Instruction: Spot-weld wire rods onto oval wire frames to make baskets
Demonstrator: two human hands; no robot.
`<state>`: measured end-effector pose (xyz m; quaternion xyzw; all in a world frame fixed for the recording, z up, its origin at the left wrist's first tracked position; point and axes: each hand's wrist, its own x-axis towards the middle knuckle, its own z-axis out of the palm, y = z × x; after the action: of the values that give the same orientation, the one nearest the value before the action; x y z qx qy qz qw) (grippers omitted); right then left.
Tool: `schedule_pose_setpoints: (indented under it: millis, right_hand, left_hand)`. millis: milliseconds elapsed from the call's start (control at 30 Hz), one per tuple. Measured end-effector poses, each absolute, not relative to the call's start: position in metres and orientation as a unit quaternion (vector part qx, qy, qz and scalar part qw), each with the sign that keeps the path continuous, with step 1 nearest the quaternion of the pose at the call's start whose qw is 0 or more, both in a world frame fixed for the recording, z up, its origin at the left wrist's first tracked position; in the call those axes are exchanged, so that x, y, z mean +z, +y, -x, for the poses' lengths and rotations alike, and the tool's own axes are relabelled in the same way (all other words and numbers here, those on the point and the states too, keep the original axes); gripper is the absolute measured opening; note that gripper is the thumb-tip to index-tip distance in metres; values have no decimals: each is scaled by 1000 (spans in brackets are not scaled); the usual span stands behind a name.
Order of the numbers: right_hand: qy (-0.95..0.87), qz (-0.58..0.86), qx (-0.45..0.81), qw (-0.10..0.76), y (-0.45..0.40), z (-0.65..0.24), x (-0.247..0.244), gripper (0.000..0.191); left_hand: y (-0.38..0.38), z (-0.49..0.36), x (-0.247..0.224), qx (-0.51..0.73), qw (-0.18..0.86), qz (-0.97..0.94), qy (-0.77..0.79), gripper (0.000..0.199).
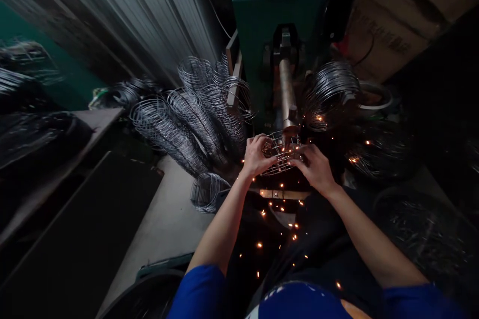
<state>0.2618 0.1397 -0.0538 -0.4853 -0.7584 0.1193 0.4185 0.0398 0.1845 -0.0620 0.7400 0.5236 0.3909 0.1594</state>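
Observation:
Under the metal arm (287, 89) of a green machine (258, 25), a round wire basket (277, 165) is held between my two hands. My left hand (257, 156) has its fingers closed round the left side of the wires. On the right side, my right hand (313, 165) grips the basket with its fingers bent. The arm's tip (291, 134) meets the wires between my hands, and orange sparks (283, 204) fly out and fall below. What lies inside the basket cannot be made out.
Nested stacks of wire baskets (168, 134) lean at the left, with a single one (207, 192) on the floor. Wire rings (333, 82) hang right of the arm. Cardboard boxes (392, 35) stand at the upper right, a dark-topped table (93, 224) at the left.

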Motion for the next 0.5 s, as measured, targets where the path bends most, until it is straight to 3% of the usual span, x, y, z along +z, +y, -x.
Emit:
schedule_pose_setpoints:
  millis: [233, 367, 500]
  right_hand:
    - [-656, 532, 314, 434, 112, -289, -51, 21]
    - [-549, 587, 405, 435, 101, -311, -58, 49]
    - [-512, 554, 479, 448, 100, -319, -52, 44]
  left_hand:
    - [192, -30, -65, 389, 171, -760, 492, 49]
    - [180, 5, -91, 399, 237, -757, 461, 75]
    - [174, 32, -126, 451, 332, -674, 482, 66]
